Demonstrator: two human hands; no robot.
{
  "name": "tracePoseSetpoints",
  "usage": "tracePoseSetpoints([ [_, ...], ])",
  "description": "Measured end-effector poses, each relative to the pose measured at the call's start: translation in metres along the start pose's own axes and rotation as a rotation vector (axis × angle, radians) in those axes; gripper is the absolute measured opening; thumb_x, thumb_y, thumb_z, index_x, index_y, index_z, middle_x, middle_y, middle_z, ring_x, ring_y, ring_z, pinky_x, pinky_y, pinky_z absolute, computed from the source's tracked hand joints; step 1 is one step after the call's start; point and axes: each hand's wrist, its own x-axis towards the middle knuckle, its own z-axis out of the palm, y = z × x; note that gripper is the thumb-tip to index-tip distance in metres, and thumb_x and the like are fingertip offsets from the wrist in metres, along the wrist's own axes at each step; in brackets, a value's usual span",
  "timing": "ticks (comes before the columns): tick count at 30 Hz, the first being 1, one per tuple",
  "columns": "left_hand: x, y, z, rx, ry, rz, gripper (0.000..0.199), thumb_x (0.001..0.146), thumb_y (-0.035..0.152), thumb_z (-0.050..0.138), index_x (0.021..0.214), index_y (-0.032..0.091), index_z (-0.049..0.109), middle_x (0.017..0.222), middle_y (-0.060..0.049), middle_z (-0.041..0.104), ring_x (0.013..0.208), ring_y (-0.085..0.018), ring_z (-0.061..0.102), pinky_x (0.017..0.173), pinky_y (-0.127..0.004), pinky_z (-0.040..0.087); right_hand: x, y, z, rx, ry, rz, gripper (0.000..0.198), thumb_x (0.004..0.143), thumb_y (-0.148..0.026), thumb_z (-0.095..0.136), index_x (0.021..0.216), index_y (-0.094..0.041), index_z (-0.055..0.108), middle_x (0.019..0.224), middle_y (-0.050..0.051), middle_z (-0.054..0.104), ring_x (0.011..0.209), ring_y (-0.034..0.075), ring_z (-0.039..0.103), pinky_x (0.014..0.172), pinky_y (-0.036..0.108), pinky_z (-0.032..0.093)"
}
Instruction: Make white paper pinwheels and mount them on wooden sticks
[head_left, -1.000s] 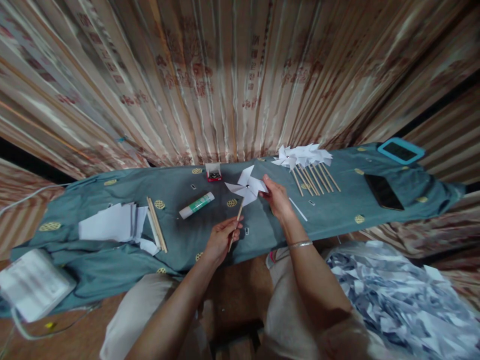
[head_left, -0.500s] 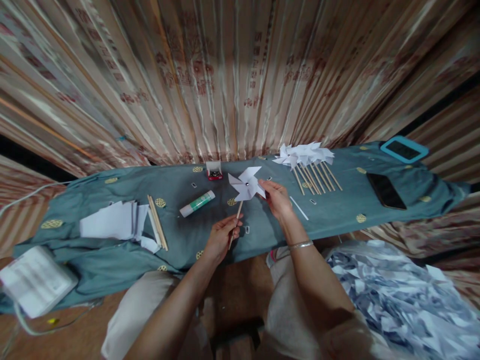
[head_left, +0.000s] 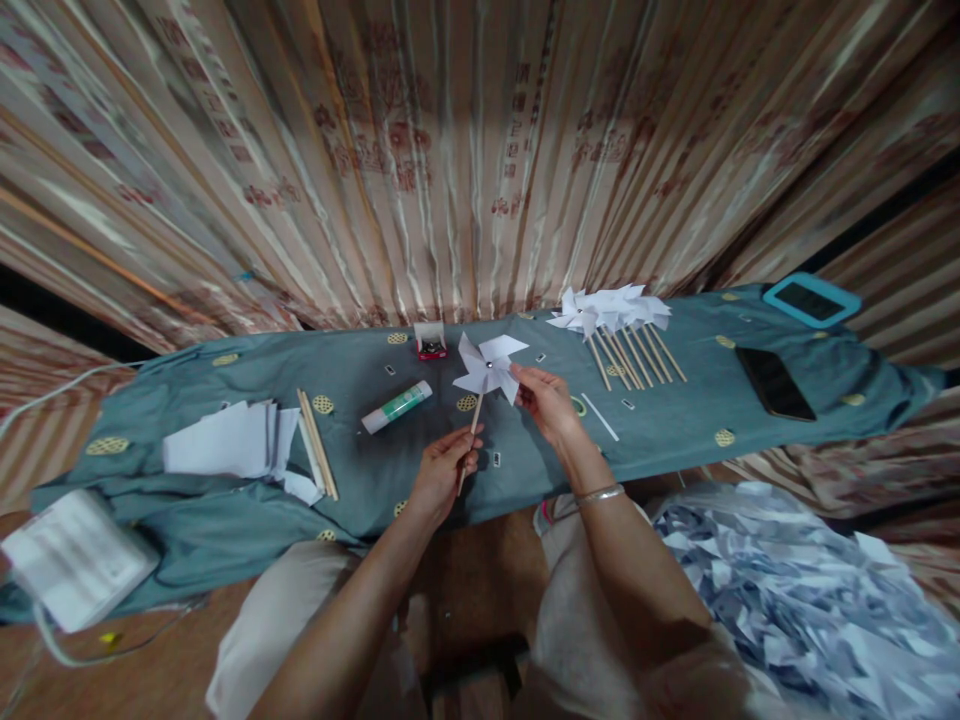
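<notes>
- Pinwheel (head_left: 489, 366) is held up between the two hands, over the middle of the cloth-covered table (head_left: 352, 365).
- Left hand (head_left: 441, 474) is closed round its wooden stick (head_left: 477, 412), below the paper blades; the stick's lower end pokes out under the fingers.
- Long axis of the stick runs away from the person, leaning slightly right, so the blades lie beyond the left hand's grip.
- Right hand (head_left: 547, 402) is nearer the blades, fingers bent at their right edge; I cannot tell whether it pinches the paper or only touches it.
- Row of pinwheels (head_left: 619, 308) lies farther off to the right, sticks toward the person; the right hand is nearer to it.
- Glue stick (head_left: 397, 407) lies left of the held pinwheel.
</notes>
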Motion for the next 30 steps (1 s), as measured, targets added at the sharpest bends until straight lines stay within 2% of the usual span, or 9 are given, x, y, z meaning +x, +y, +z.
tracePoseSetpoints([
  [7, 0.0004, 0.0007, -0.0009, 0.019, 0.009, 0.009, 0.024, 0.064, 0.023, 0.078, 0.086, 0.013, 0.077, 0.068, -0.001, 0.061, 0.051, -0.005, 0.042, 0.047, -0.020, 0.032, 0.0009, 0.0071, 0.0010, 0.009, -0.003, 0.016, 0.038, 0.049, -0.045, 0.089, 0.055, -0.021, 0.060, 0.048, -0.007, 0.050, 0.049, 0.008, 0.044, 0.054, 0.025, 0.039],
  [19, 0.0029, -0.0014, -0.0027, -0.021, 0.009, 0.016, 0.033, 0.058, 0.026, 0.085, 0.087, 0.011, 0.077, 0.068, -0.001, 0.062, 0.050, -0.004, 0.043, 0.047, -0.019, 0.031, -0.0047, 0.0062, 0.0054, 0.054, -0.074, 0.108, 0.033, 0.051, -0.041, 0.091, 0.063, -0.021, 0.066, 0.054, -0.005, 0.062, 0.050, 0.008, 0.053, 0.052, 0.022, 0.046],
  [23, 0.0021, -0.0008, -0.0020, -0.026, 0.013, 0.016, 0.032, 0.058, 0.025, 0.084, 0.086, 0.012, 0.078, 0.068, -0.001, 0.062, 0.050, -0.004, 0.043, 0.046, -0.019, 0.031, -0.0045, 0.0067, 0.0056, 0.092, -0.066, 0.163, 0.031, 0.050, -0.035, 0.092, 0.065, -0.021, 0.069, 0.060, -0.002, 0.068, 0.055, 0.010, 0.058, 0.053, 0.022, 0.048],
  [30, 0.0027, -0.0011, -0.0024, -0.014, 0.009, 0.014, 0.028, 0.061, 0.024, 0.083, 0.085, 0.012, 0.077, 0.067, 0.000, 0.062, 0.050, -0.004, 0.043, 0.046, -0.018, 0.032, -0.0048, 0.0078, 0.0055, 0.141, -0.099, 0.203, 0.028, 0.055, -0.030, 0.091, 0.067, -0.020, 0.068, 0.059, -0.002, 0.068, 0.054, 0.009, 0.060, 0.051, 0.018, 0.050],
])
